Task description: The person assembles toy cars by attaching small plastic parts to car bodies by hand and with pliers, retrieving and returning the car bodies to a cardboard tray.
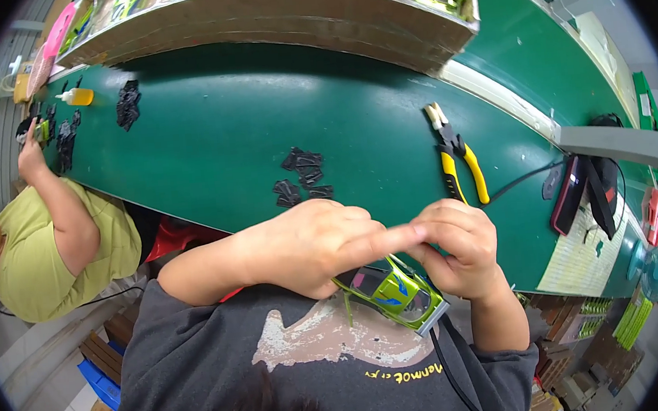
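Observation:
A bright green toy car (395, 290) with blue markings on its body is held close to my chest, tilted. My left hand (320, 241) is closed around one end of it, its index finger stretched across to my right hand's fingers. On the other side, my right hand (458, 249) curls in with fingers and thumb bent against the car's edge. Where the fingertips of both hands meet, any small part between them is hidden. Several small black pieces (306, 164) lie on the green table just beyond my left hand.
Pliers with yellow-black handles (458, 159) lie beyond my right hand. A long cardboard box (266, 19) of green car parts stands at the back of the table (206, 146). At right are a phone (568, 196) and paper sheet (584, 254). A co-worker (58, 237) sits left, near a yellow bottle (77, 97).

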`<act>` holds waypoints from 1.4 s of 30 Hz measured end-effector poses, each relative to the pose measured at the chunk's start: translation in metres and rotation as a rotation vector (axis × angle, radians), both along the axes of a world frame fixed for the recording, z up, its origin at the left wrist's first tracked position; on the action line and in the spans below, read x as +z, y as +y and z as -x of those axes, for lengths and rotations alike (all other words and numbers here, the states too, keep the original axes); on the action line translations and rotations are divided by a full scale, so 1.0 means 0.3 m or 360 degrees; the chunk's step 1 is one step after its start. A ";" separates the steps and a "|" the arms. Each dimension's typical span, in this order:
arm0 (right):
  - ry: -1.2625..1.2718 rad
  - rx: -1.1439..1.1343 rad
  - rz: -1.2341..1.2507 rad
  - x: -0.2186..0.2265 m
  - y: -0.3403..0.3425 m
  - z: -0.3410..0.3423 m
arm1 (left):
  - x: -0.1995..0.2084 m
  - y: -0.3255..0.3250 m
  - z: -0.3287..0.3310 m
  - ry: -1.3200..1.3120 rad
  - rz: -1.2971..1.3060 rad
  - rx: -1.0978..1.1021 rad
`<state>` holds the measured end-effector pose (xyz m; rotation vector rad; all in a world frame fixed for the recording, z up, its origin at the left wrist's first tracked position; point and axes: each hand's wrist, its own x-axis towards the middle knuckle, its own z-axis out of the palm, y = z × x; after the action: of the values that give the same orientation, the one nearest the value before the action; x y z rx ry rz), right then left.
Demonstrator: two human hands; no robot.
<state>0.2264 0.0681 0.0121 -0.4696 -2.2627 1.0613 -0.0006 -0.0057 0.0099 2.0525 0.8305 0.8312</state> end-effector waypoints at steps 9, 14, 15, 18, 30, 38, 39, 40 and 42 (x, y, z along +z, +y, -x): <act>-0.0382 -0.0032 0.0713 -0.135 0.086 0.205 | -0.022 -0.139 0.187 0.0074 -0.0087 0.0706; -0.0644 -0.0160 -0.0025 -0.201 0.054 0.401 | -0.054 -0.213 0.301 -0.0082 -0.0069 0.1530; -0.0737 -0.0155 -0.0052 -0.199 0.047 0.426 | -0.053 -0.214 0.306 -0.0125 -0.0088 0.1579; -0.0928 -0.0164 0.0102 -0.218 0.046 0.453 | -0.057 -0.210 0.304 -0.0141 -0.0046 0.1614; -0.0131 -0.0465 0.1751 -0.119 0.081 0.183 | -0.110 -0.072 0.180 -0.0096 0.0000 0.1590; 0.0409 -0.0583 0.1518 -0.050 -0.002 0.101 | -0.089 0.039 0.019 -0.0045 -0.0117 0.1530; 0.0473 -0.0633 0.1605 -0.047 -0.006 0.096 | -0.093 0.049 0.005 0.0011 -0.0186 0.1516; 0.0538 -0.0680 0.1694 -0.046 -0.010 0.093 | -0.094 0.056 -0.008 0.0015 -0.0187 0.1503; 0.0650 -0.0650 0.1691 -0.062 -0.019 0.084 | -0.095 0.067 -0.031 0.0123 -0.0340 0.1463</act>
<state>0.2012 0.0625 -0.0066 -0.9617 -1.0399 1.8519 0.0088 0.0145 -0.0184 1.8408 1.8507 1.3629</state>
